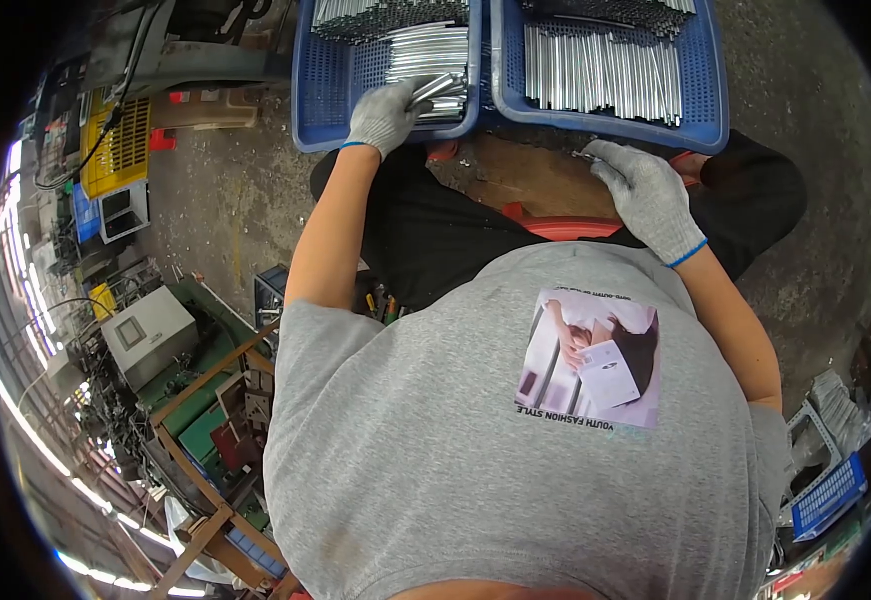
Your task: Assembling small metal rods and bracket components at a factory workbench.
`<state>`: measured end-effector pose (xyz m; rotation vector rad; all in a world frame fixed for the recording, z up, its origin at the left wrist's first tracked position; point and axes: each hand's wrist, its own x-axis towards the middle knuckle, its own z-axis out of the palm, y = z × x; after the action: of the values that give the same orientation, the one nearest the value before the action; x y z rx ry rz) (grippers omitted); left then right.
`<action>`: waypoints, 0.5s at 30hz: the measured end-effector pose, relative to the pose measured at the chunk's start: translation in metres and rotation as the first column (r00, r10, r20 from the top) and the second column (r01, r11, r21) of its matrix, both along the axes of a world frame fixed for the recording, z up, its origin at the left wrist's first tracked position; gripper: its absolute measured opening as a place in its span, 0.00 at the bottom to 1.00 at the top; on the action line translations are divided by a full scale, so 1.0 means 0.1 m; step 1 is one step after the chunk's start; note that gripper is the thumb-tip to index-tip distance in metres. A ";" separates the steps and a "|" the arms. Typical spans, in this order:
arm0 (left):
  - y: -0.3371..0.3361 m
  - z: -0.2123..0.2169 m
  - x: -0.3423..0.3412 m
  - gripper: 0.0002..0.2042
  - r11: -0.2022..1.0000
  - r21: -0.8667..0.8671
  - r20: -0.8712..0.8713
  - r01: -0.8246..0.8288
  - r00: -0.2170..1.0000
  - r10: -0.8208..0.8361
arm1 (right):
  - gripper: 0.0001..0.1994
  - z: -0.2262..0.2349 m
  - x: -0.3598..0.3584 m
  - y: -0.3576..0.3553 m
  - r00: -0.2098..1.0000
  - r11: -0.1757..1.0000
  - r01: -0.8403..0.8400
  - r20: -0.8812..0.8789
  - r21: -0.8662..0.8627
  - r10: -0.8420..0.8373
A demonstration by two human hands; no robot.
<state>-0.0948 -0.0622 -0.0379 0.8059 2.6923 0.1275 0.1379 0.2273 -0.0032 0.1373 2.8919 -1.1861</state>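
My left hand (384, 116), in a grey knit glove with a blue cuff, is over the front of the left blue basket (306, 128). Its fingers are closed round a few short, shiny metal tubes (434, 92). More tubes (426, 50) lie stacked in that basket, beyond the hand. My right hand (651, 195), gloved alike, is just in front of the right blue basket (616, 128). Its thumb and fingers come together in a pinch; whatever is between them is too small to make out. Rows of metal tubes (604, 75) fill much of the right basket.
Between my legs, below the baskets, are a brown board (526, 180) and a red curved edge (571, 229). A yellow crate (116, 145) stands at the left. Machinery with a grey box (151, 335) is lower left. Another blue basket (828, 497) sits at the lower right.
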 end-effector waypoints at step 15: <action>0.41 0.42 0.90 0.18 0.863 0.504 0.326 -0.035 0.933 -0.152 | 0.11 0.34 -0.05 -0.08 0.985 0.988 -0.149 -0.083 0.048 0.153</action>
<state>-0.0051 -0.0212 0.0037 0.9009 2.2979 0.9067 0.1324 0.2193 0.0309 -0.1342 2.9386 -1.1341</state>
